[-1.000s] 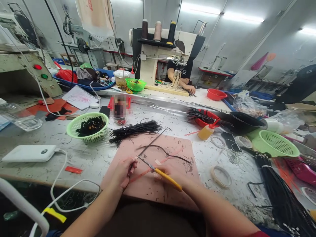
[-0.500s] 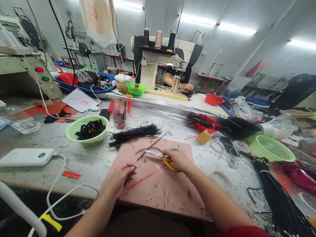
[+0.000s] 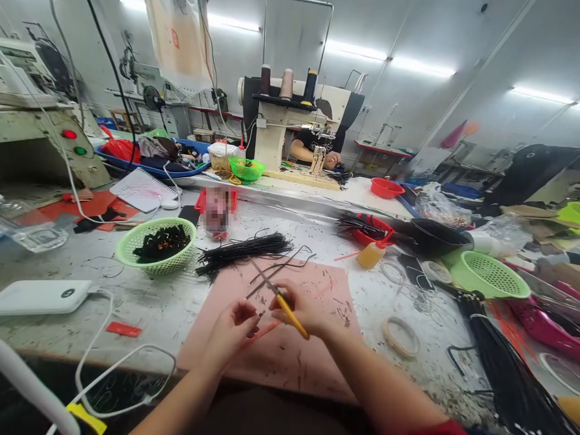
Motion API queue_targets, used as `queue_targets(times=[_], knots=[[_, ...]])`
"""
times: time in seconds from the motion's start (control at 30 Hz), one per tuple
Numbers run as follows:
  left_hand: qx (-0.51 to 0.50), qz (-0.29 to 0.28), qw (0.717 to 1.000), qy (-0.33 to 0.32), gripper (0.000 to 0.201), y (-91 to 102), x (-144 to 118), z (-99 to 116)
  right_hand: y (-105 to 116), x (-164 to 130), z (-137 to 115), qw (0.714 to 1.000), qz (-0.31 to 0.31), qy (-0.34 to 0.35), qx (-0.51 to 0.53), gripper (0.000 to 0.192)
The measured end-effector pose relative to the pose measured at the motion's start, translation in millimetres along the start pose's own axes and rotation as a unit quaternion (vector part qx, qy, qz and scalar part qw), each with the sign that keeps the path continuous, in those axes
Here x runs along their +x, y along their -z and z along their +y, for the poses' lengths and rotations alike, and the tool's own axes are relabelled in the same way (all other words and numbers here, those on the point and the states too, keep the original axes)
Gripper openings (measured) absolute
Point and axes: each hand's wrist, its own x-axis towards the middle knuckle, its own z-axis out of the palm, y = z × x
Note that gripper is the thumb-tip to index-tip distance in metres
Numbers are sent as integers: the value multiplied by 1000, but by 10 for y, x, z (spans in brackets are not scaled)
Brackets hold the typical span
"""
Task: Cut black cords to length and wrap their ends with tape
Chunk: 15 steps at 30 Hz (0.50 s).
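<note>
My right hand (image 3: 301, 311) is closed around yellow-handled scissors (image 3: 290, 315), their blades pointing up and to the left. My left hand (image 3: 233, 329) is pinched, with a tiny dark tip showing at its fingers; what it holds is too small to name. The fingertips of both hands almost meet above a pink work board (image 3: 312, 362). An orange-red strip (image 3: 267, 330) lies beneath them on the board. Just beyond the blades rest a few loose black cords (image 3: 290, 264) and a bundle of black cords (image 3: 247, 251).
On the left are a green basket of black pieces (image 3: 156, 266) and a white power bank (image 3: 45, 297). To the right stand a bottle of yellow liquid (image 3: 370, 256), a tape roll (image 3: 401, 338) and a long black cord bundle (image 3: 512, 374). A co-worker sits behind the sewing machine (image 3: 272, 133).
My right hand has moved left toward my left hand, and the scissors have turned so their blades point more upward. My left hand has shifted slightly right.
</note>
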Motion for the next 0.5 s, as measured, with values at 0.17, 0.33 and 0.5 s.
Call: queue_targets(times=[0.17, 0.33, 0.5], knots=[[59, -38, 997, -14, 18, -104, -20, -38, -213, -116, 32, 998, 47, 12, 29, 44], [165, -76, 982, 55, 23, 146, -84, -56, 320, -158, 158, 987, 158, -2, 12, 42], [230, -58, 969, 70, 28, 582, -139, -106, 1133, -295, 374, 941, 320, -103, -46, 50]])
